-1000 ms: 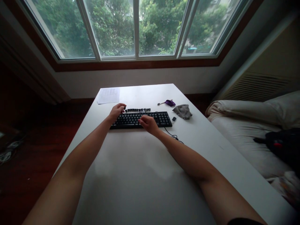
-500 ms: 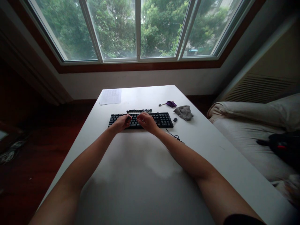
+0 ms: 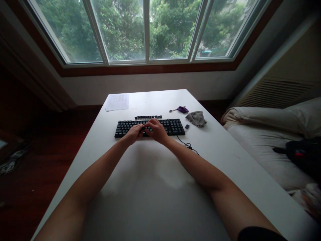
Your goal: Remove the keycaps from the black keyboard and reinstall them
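Left hand (image 3: 134, 133) and right hand (image 3: 157, 130) close together over keyboard (image 3: 176, 127); can't tell if anything's pinched. Keycaps (image 3: 148, 117) behind it: probably light, stiff, slick; grip by sides.

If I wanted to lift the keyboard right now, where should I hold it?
Probably by both short ends: the keyboard is long and flat, and the left hand and right hand are over its middle. Come in from left and right, minding the cable at the near edge toward the right end.
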Available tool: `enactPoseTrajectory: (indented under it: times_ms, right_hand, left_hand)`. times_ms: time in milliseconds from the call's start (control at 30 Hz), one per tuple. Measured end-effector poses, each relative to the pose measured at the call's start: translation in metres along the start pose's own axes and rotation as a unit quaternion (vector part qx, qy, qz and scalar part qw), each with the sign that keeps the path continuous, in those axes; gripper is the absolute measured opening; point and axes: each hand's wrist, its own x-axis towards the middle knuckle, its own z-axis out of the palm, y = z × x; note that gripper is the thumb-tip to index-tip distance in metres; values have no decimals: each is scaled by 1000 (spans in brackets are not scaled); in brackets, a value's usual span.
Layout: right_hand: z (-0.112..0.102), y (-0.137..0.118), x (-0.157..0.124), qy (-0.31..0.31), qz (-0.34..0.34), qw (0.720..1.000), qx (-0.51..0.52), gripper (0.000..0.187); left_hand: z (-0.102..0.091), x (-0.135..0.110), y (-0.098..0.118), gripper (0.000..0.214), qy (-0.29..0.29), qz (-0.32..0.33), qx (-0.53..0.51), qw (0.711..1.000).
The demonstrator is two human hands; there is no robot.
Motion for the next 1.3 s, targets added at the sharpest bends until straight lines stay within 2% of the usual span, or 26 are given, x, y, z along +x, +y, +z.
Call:
enactPoseTrajectory:
  times_ms: [133,233,300,400,467,567,633,700,900,967,1100,1200,1300]
  right_hand:
    - [-1,-2,-1,-6,-14,1000,-23,14]
    - [-1,-1,-2,10,-9,1000,-14,14]
    - [-1,2,-2,32,17,999,4,12]
    - [-1,7,-1,49,70,996,40,7]
    - [0,9,0,46,95,992,65,6]
    - [1,7,1,40,122,987,98,7]
    - [2,4,1,38,137,984,110,8]
    - [3,1,1,37,148,982,114,8]
    - [5,8,0,30,180,970,161,18]
    - [5,12,1,18,208,954,217,23]
    - [3,14,1,-39,259,896,358,36]
    - [1,14,0,-43,270,876,397,41]
    - [2,15,-1,-40,264,875,403,41]
  left_hand:
    - [3,2,-2,27,18,17,47,999]
    - [3,-2,1,24,61,92,173,979]
    - [2,-8,3,21,108,193,306,926]
    - [0,-20,6,18,137,329,485,799]
    - [1,-26,5,20,125,369,558,732]
    - [4,-30,2,23,122,388,613,678]
    - [5,-29,-1,22,132,390,619,669]
    - [6,-27,-3,21,136,390,612,674]
    - [3,-26,-2,20,158,380,568,713]
    - [2,-26,0,20,163,377,542,733]
    - [2,-24,3,18,149,379,502,763]
    - [1,-23,1,18,145,392,504,756]
    - [-1,-21,-3,18,152,409,536,723]
